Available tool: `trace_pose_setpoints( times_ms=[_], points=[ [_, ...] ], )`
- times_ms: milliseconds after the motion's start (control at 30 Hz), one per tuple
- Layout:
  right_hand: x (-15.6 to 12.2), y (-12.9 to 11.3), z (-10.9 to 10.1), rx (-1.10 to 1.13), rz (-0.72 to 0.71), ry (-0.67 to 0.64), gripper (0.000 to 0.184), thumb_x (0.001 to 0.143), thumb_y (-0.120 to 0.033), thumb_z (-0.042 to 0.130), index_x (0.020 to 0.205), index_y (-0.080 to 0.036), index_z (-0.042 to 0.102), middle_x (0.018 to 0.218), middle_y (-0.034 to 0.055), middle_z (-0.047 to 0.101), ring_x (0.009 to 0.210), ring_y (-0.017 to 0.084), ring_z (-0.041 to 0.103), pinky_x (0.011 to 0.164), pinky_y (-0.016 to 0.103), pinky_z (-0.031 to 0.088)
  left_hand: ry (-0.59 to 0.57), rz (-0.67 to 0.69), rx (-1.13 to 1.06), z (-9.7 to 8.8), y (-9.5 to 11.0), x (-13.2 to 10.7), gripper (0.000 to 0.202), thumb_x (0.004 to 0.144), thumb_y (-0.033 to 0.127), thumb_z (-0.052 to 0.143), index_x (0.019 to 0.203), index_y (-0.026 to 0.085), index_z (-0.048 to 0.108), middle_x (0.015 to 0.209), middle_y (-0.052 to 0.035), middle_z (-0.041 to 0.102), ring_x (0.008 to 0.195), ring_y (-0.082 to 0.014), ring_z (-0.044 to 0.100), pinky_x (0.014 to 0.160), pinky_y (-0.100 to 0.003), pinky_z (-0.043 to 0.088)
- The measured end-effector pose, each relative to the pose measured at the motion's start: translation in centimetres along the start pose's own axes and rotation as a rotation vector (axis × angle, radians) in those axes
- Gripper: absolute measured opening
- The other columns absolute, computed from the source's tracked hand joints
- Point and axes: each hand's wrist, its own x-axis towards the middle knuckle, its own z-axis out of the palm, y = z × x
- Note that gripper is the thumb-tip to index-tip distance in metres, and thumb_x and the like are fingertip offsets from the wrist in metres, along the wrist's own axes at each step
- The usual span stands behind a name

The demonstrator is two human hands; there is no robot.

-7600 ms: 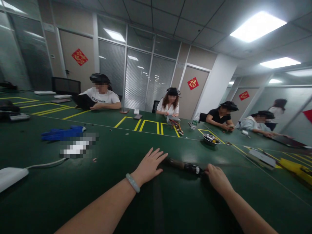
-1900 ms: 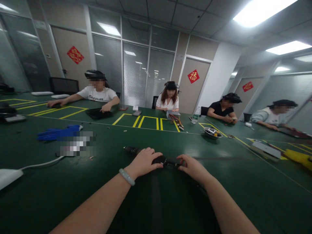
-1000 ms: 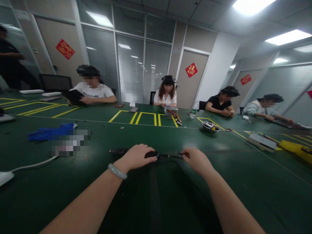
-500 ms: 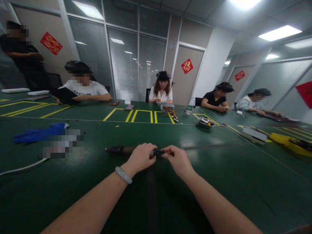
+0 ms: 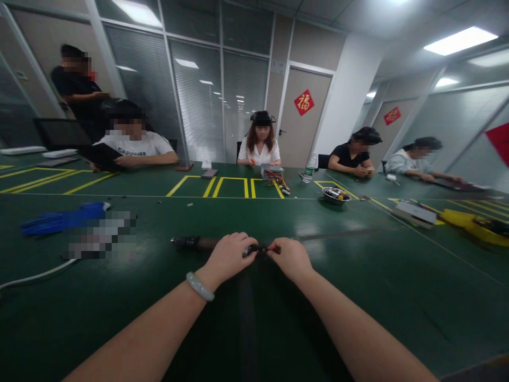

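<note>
A long, dark cylindrical tool that looks like an electric screwdriver [image 5: 186,243] lies crosswise on the green table, its narrow tip to the left. My left hand [image 5: 233,257], with a pale bangle at the wrist, is wrapped over its right part and hides much of the body. At the tool's right end a small black piece [image 5: 262,250] with a tiny yellowish spot shows between my hands. The fingers of my right hand [image 5: 292,257] are pinched on the outer end of this piece. Whether the piece is joined to the tool cannot be made out.
Blue gloves [image 5: 63,218] and a blurred-out object with a white cable [image 5: 37,276] lie at left. Farther off are a metal bowl [image 5: 336,196], a water bottle [image 5: 309,170] and a grey box with wires [image 5: 272,172]. Several people sit across the table [image 5: 358,276].
My right fingertips have shifted slightly right, and more of the small black piece shows between my hands. The left hand stays on the tool. The view has tilted slightly; a standing person appears farther right.
</note>
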Motion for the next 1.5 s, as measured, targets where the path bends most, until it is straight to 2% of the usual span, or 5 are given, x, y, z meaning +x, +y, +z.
trace_pose_setpoints(
  times_ms=[333, 733, 1267, 1400, 1500],
  points=[
    [-0.1, -0.3, 0.5, -0.039, -0.112, 0.054, 0.008, 0.083, -0.028, 0.062, 0.083, -0.026, 0.070, 0.085, -0.0033, 0.071, 0.080, 0.014, 0.061, 0.075, 0.026, 0.040, -0.013, 0.034, -0.019, 0.3, 0.5, 0.3, 0.018, 0.091, 0.033, 0.054, 0.103, 0.026, 0.065, 0.106, -0.0020, 0.061, 0.097, -0.0195, 0.058, 0.085, -0.035, 0.045],
    [-0.2, -0.3, 0.5, -0.014, -0.090, 0.078, 0.006, 0.082, -0.026, 0.062, 0.083, -0.025, 0.069, 0.086, -0.0025, 0.071, 0.081, 0.015, 0.061, 0.076, 0.027, 0.040, -0.001, 0.054, -0.032, 0.3, 0.4, 0.2, 0.014, 0.089, 0.027, 0.057, 0.101, 0.026, 0.064, 0.105, 0.0005, 0.061, 0.096, -0.0184, 0.058, 0.082, -0.034, 0.044],
    [-0.3, -0.5, 0.9, 0.075, -0.068, 0.034, 0.009, 0.081, -0.029, 0.064, 0.083, -0.026, 0.071, 0.082, -0.0014, 0.071, 0.077, 0.014, 0.063, 0.071, 0.025, 0.042, 0.054, 0.044, -0.045, 0.7, 0.3, 0.3, 0.011, 0.085, 0.028, 0.062, 0.095, 0.026, 0.067, 0.101, 0.0005, 0.063, 0.092, -0.0180, 0.059, 0.080, -0.034, 0.045],
    [-0.3, -0.9, 0.9, 0.047, -0.063, 0.026, 0.011, 0.083, -0.029, 0.061, 0.086, -0.024, 0.071, 0.085, -0.0010, 0.071, 0.078, 0.013, 0.063, 0.073, 0.025, 0.042, 0.055, 0.041, -0.035, 0.8, 0.4, 0.4, 0.012, 0.086, 0.028, 0.060, 0.095, 0.024, 0.067, 0.100, -0.0014, 0.063, 0.092, -0.0187, 0.059, 0.081, -0.034, 0.045],
    [-0.3, -1.2, 0.8, -0.030, -0.113, 0.038, 0.011, 0.085, -0.026, 0.059, 0.086, -0.024, 0.070, 0.088, -0.0002, 0.071, 0.083, 0.014, 0.063, 0.080, 0.027, 0.041, 0.042, 0.032, -0.034, 0.8, 0.6, 0.4, 0.013, 0.087, 0.029, 0.059, 0.096, 0.024, 0.066, 0.100, -0.0015, 0.063, 0.093, -0.0188, 0.059, 0.081, -0.033, 0.045]
  ],
)
